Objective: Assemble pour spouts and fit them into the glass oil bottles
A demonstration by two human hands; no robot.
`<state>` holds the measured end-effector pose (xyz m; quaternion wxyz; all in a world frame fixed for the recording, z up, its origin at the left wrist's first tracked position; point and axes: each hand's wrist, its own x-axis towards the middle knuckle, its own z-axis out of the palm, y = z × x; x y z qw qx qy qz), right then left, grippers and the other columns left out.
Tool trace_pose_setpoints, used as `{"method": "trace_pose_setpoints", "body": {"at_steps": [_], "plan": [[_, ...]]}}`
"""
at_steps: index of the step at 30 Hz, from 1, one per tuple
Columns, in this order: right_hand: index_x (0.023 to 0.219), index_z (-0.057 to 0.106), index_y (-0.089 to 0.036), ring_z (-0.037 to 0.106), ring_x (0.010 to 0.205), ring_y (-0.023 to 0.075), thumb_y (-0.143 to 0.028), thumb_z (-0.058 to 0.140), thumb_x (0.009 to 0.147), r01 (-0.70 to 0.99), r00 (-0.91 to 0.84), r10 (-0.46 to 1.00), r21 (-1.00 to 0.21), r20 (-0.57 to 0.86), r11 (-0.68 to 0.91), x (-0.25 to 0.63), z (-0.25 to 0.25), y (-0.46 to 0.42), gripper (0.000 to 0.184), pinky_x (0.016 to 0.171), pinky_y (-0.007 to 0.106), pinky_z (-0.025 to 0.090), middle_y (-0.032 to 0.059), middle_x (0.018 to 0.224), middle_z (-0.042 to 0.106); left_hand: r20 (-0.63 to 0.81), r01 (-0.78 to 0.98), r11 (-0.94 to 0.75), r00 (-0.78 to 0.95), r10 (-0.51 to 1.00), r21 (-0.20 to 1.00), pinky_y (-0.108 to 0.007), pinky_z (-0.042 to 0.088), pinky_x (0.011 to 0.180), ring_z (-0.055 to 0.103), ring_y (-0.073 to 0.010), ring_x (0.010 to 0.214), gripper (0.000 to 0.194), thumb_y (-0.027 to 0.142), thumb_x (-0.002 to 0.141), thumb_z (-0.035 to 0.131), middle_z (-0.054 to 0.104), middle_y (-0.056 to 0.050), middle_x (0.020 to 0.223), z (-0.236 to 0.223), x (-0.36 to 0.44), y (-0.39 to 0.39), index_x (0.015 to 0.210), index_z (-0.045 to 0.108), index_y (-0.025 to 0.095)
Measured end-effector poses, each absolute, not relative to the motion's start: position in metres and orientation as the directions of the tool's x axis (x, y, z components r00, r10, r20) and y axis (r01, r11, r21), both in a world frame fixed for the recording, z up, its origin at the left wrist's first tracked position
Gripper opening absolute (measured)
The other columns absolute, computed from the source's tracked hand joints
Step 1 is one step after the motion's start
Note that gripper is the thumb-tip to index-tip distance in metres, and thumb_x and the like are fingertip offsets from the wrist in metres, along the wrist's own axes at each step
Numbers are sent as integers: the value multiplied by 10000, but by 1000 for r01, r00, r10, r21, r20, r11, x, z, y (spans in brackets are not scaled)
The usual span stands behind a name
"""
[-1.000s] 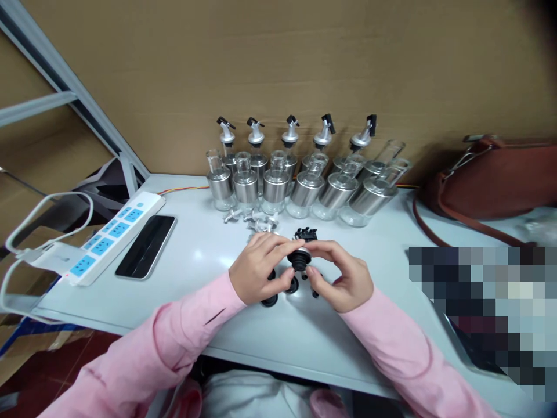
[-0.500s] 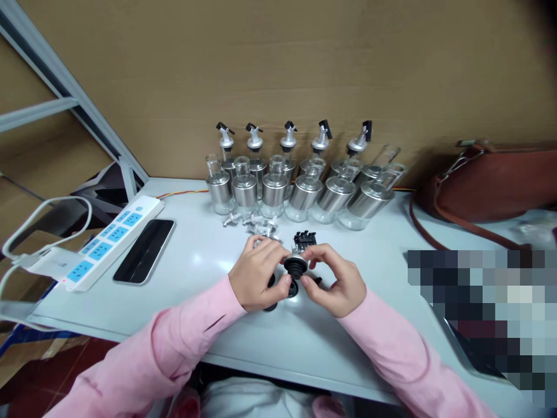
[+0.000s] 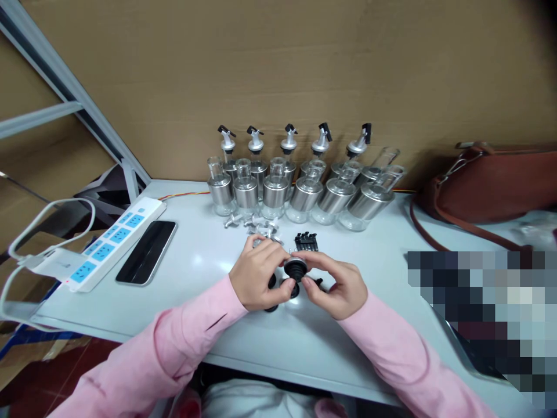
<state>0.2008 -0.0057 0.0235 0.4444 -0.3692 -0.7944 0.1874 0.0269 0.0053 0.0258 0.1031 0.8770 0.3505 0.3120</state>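
Note:
Between my two hands is a bottle pourer (image 3: 296, 269), silver at its rim, with a ribbed black stopper facing me. My left hand (image 3: 261, 274) pinches it from the left, and my right hand (image 3: 337, 283) grips its right side with thumb and fingers. Black stopper parts (image 3: 271, 306) lie on the table under my left hand, partly covered. Several small black levers (image 3: 306, 241) lie in a row just beyond my hands. Loose silver spout pieces (image 3: 256, 223) are heaped behind my left hand.
Glass bottles with steel sleeves (image 3: 275, 188) stand in two rows at the back; several rear ones carry pourers (image 3: 289, 139). At left are a power strip (image 3: 115, 244) and a phone (image 3: 147, 253). A brown handbag (image 3: 491, 183) sits at right, against a cardboard wall (image 3: 261, 64).
My right fingers have shifted over the top edge of the pourer, which stays between both hands. The view has moved slightly.

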Motion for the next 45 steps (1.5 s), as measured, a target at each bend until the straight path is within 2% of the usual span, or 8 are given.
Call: {"method": "trace_pose_setpoints", "body": {"at_steps": [11,16,20,32,35,39,42,45], "plan": [[893,511,-190,589,515,102,-155,507,627,366,-381,789,-705,482,607,199,23,-10,269,485,189,478,2,674,675,470,533,-780,624,624,328,-375,314,774,438,-151,629,228,358,742,334,501,-5,621,26,24,6,686,446,167],[891,502,-193,549,478,92,-152,533,627,373,-415,781,-696,466,614,203,18,-8,269,472,190,472,1,677,678,492,542,-782,613,618,308,-373,295,756,425,-144,614,207,342,724,349,495,4,603,25,25,6,677,450,167],[884,513,-196,593,509,110,-167,552,634,392,-417,796,-704,438,592,206,15,-8,255,487,198,487,11,702,698,498,536,-784,610,616,314,-369,280,750,419,-140,609,191,329,721,357,490,10,598,25,25,5,674,448,167],[807,522,-197,584,461,97,-167,538,624,389,-358,773,-669,524,633,203,19,-8,187,452,175,480,-6,638,678,526,553,-788,600,603,272,-345,240,673,431,-140,588,178,304,705,377,492,10,571,28,27,4,647,469,164],[799,511,-201,593,488,111,-200,532,635,406,-340,784,-671,519,620,205,18,-5,165,465,191,488,-7,617,654,527,548,-790,602,600,275,-355,298,707,471,-157,632,169,296,722,395,538,-14,637,28,26,4,710,496,161],[835,496,-202,620,560,124,-196,577,666,424,-316,779,-654,542,627,207,15,-1,188,513,211,509,16,691,672,559,473,-807,585,588,354,-337,391,759,528,-191,822,208,269,787,425,581,-85,858,26,25,7,917,504,127],[828,519,-200,639,630,137,-182,612,702,388,-311,722,-611,618,690,206,17,0,158,536,224,511,50,772,694,589,416,-814,563,580,405,-328,427,770,527,-205,919,273,296,828,465,563,-114,957,22,24,7,1038,461,121],[814,570,-197,642,719,163,-177,615,731,336,-353,645,-551,678,764,207,22,4,97,617,275,512,65,813,692,600,378,-812,548,583,444,-317,441,790,531,-193,941,270,306,863,473,557,-109,980,20,24,7,1073,440,139]]}}
